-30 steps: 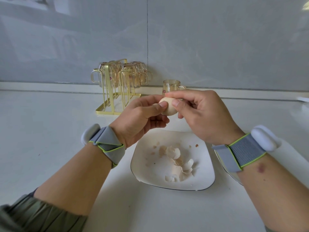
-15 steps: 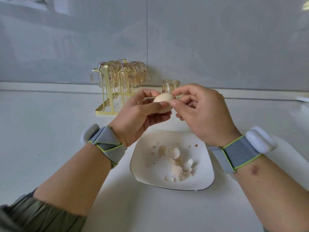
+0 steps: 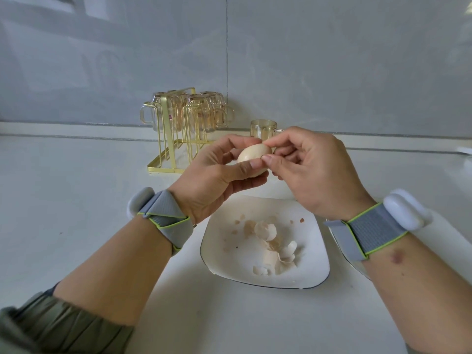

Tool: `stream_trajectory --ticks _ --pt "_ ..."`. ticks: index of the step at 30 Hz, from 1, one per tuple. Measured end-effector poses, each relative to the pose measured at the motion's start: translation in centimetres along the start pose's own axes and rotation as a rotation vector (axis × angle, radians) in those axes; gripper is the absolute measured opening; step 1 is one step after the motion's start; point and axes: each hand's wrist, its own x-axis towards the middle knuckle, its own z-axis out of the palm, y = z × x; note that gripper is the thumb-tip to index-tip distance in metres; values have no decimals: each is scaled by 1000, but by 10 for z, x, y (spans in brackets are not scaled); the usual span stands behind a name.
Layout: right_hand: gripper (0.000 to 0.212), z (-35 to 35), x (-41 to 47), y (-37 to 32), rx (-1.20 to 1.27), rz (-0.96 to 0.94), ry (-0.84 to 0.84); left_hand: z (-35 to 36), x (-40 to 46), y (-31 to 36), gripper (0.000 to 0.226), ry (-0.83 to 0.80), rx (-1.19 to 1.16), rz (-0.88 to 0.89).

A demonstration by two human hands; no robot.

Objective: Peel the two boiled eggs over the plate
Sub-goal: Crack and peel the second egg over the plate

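My left hand (image 3: 214, 172) grips a pale beige boiled egg (image 3: 252, 155) above the far edge of the white plate (image 3: 222, 259), thumb across its front. My right hand (image 3: 309, 169) pinches at the egg's right end with thumb and forefinger. On the plate lies a heap of broken eggshell pieces (image 3: 270, 244) with small crumbs around it. A second egg is not visible.
A gold wire rack (image 3: 176, 139) hung with glass cups stands against the grey tiled wall at the back. A single glass cup (image 3: 263, 129) sits behind my hands. The rim of a second plate (image 3: 342, 249) shows under my right wrist. Both wrists wear grey bands.
Both hands lifted the egg slightly. The egg has turned in my left hand and shows more of its side; my right fingers shifted from covering it to pinching its right end.
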Motion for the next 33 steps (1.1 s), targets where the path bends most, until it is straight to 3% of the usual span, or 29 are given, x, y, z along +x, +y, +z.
stream_trajectory --ticks 14,22,28,33 --pt "13 2 0 3 53 17 20 -1 0 2 43 23 43 -56" --pt "16 1 1 5 136 28 -41 -2 0 3 19 31 68 -70" --pt "11 0 3 4 186 74 -28 -2 0 1 33 21 106 -63" --pt "24 0 2 3 182 77 12 -2 2 1 32 110 139 -30"
